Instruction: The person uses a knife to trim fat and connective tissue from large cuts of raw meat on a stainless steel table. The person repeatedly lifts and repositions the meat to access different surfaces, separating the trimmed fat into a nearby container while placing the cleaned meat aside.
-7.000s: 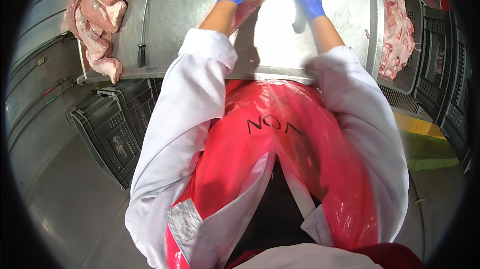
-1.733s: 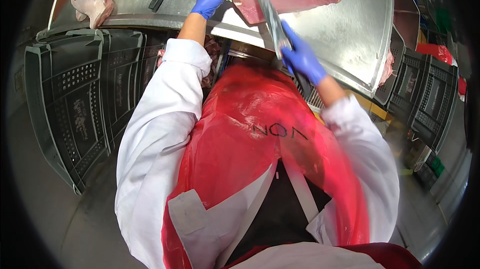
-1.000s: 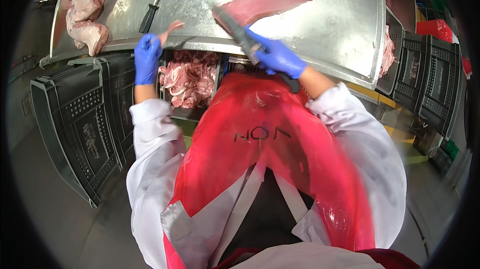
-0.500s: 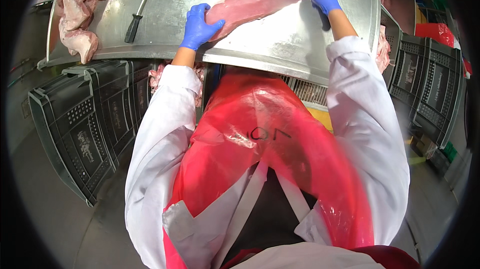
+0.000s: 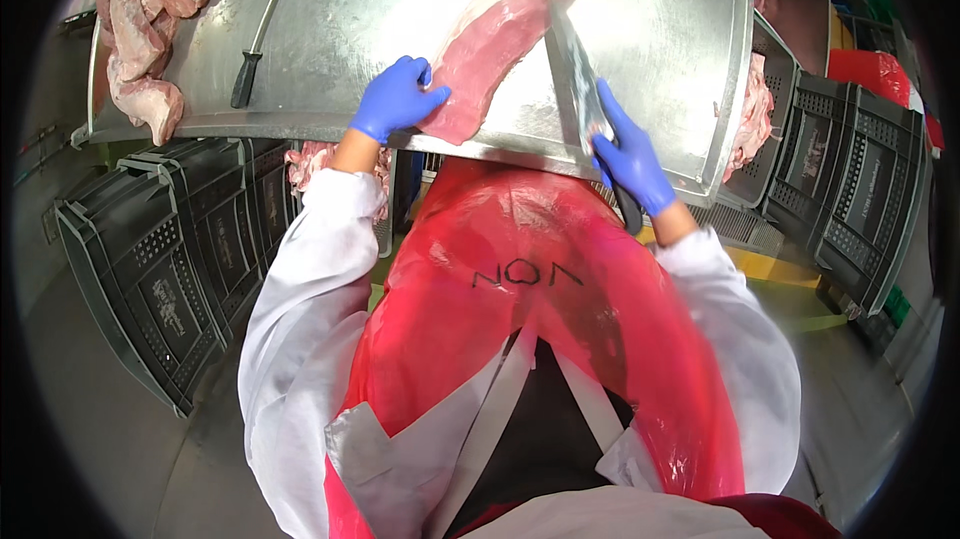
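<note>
A long, pale pink boneless piece of meat (image 5: 485,74) lies slanted on the metal work table (image 5: 330,69), its near end close to the front edge. Beside that near end is my blue-gloved left hand (image 5: 395,101), fingers bent and apart from the thumb, which touches the side of the meat. In my blue-gloved right hand (image 5: 635,161) is a knife (image 5: 572,74) with a dark handle. The blade points away from me, and its tip reaches the far right end of the meat. My right fingers are closed around the handle, partly hiding it.
A sharpening steel (image 5: 247,77) with a black handle lies on the left of the table. Several meat pieces (image 5: 150,34) overhang the left corner. Dark crates (image 5: 165,269) stand below left, more crates (image 5: 840,179) at right. Meat trimmings (image 5: 752,114) lie beside the table's right edge.
The meat has swung round, its far end moving left and its near end toward me. My right hand has come down toward the front edge with the knife. My left hand has loosened from the meat.
</note>
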### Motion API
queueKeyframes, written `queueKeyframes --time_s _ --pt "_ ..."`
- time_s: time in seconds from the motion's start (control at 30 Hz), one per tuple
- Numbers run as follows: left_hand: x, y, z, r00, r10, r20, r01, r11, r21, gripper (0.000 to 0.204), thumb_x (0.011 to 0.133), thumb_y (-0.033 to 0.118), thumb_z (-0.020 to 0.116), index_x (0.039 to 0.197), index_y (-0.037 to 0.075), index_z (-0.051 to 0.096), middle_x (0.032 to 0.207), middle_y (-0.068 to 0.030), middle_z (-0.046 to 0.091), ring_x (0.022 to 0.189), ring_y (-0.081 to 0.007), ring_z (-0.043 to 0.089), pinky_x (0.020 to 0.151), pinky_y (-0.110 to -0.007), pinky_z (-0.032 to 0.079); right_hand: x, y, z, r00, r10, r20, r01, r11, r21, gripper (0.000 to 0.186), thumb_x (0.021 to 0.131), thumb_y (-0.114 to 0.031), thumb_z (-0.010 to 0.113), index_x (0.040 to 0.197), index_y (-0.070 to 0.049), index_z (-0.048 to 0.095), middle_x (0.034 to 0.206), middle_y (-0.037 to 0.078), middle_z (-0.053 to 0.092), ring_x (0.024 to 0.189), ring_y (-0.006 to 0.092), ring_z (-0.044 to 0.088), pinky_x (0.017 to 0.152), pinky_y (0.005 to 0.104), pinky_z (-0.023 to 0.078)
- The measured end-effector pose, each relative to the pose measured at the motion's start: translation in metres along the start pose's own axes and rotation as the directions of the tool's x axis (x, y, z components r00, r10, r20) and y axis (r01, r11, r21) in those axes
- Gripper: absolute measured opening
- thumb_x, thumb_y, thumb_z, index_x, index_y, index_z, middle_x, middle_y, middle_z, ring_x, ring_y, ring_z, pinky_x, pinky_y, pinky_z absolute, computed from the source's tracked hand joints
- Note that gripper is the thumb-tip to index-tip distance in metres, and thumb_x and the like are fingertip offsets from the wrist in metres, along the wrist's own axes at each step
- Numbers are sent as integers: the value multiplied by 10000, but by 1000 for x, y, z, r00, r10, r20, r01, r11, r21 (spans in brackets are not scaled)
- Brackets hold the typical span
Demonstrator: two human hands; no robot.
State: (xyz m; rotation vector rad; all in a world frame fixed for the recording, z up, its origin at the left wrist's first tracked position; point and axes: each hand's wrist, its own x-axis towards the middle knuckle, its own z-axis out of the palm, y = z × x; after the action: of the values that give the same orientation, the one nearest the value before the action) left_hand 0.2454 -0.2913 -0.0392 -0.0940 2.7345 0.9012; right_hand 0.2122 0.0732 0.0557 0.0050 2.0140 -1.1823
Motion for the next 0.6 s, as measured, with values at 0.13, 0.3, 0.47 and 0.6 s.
queueKeyframes --time_s 0.13,0.3,0.47,0.6 --pt "87 76 -5 968 30 -247 -1 993 115 499 829 519 675 884 25 629 864 -181 652 809 -378 636 736 -472 501 14 23 -47 954 -185 -235 221 965 138 754 951 -48 559 1606 -227 230 775 14 610 617 81 554 529 256 484" --pt "206 156 13 983 -47 -177 59 996 65 513 803 466 711 995 -9 681 990 -210 700 929 -354 683 822 -431 527 67 -4 -90 927 -138 -347 249 922 296 775 955 -43 558 1612 -234 193 808 10 591 601 73 527 499 238 477" --pt "235 112 8 988 -137 -73 138 990 13 369 788 333 727 892 -21 725 875 -194 716 828 -306 693 748 -384 536 100 -5 -68 917 -200 -346 283 936 208 752 963 -78 521 1616 -203 170 851 28 610 611 88 558 503 245 498" --pt "240 97 9 995 -89 -55 82 990 -117 284 786 263 728 842 -15 729 778 -143 699 693 -217 643 679 -342 521 168 -43 -47 948 -223 -228 254 960 117 723 975 -154 510 1609 -245 174 807 129 662 608 160 619 581 332 557"
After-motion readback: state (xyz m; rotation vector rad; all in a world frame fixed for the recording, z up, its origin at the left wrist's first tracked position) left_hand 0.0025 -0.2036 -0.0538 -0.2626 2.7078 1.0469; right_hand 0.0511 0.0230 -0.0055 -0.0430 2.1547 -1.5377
